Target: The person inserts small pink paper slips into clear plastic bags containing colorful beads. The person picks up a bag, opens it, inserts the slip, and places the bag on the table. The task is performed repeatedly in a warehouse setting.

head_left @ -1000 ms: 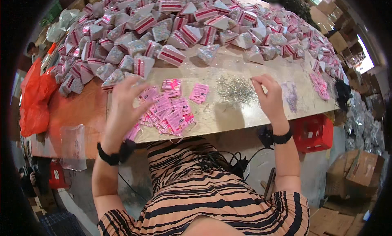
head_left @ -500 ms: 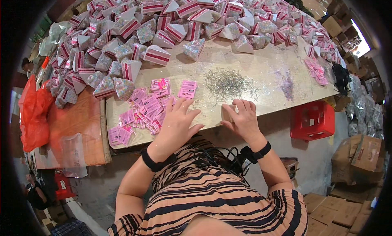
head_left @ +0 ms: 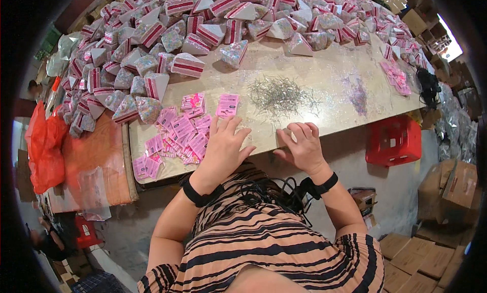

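My left hand (head_left: 223, 150) is over the near edge of the table, fingers stretched and thumb apart, with nothing visible in it. Its fingertips are just below a single pink card (head_left: 228, 105). Left of that hand lie a loose heap of pink cards (head_left: 185, 131) and a small stack of cards (head_left: 193, 104). My right hand (head_left: 303, 148) hovers at the table edge, fingers loosely bent and thumb apart, nothing seen in its grasp. Beyond it a pile of thin silver pins or wires (head_left: 281, 96) is spread on the table.
Cake-slice-shaped pieces (head_left: 187, 66) with glittery tops are heaped across the far side and left. More pink packets (head_left: 395, 78) lie at the right end, beside a black object (head_left: 428, 87). A red crate (head_left: 393, 141) stands below the table; cardboard boxes (head_left: 446, 191) are at right.
The view has shifted slightly. Both hands stay at the near table edge with fingers apart; the left fingers now reach close to the single pink card's lower edge.
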A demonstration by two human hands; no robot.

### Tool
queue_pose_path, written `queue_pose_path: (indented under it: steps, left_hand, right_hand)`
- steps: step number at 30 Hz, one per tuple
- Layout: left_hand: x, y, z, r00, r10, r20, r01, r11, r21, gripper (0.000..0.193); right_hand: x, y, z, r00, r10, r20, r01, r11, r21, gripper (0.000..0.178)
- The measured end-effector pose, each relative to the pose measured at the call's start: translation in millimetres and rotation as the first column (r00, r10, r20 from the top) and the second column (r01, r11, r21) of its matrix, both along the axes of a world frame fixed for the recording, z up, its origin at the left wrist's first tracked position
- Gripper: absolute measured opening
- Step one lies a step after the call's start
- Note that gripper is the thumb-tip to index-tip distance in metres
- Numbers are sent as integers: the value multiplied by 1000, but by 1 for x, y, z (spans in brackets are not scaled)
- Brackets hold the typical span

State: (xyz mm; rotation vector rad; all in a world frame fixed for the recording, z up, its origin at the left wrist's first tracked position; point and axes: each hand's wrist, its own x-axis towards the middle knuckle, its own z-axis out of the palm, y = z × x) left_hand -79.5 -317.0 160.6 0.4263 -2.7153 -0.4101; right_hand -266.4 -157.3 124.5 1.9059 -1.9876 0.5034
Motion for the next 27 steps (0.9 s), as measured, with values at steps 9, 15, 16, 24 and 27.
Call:
queue_pose_path:
  steps: [9,15,16,24,27]
  left_hand:
    - [-13,8,3,997,-47,-64,48,999,14,32]
    - [-12,-14,16,999,42,-15,-42,998,-48,35]
    - [-13,-22,17,998,63,-3,-63,996,-69,36]
    - [-41,-67,22,947,218,236,-208,976,-66,43]
    - [-46,-72,10,935,197,295,-188,980,-58,39]
  right_hand:
    - [-3,-1,-2,991,131,-24,-133,982,-133,27]
    - [-4,-2,-4,940,339,-39,-341,925,-166,20]
    - [-4,-2,-3,935,355,-26,-354,922,-157,19]
    - [-5,-11,3,886,327,328,-243,932,-270,21]
    - [-9,-26,12,824,282,491,-103,927,-361,17]
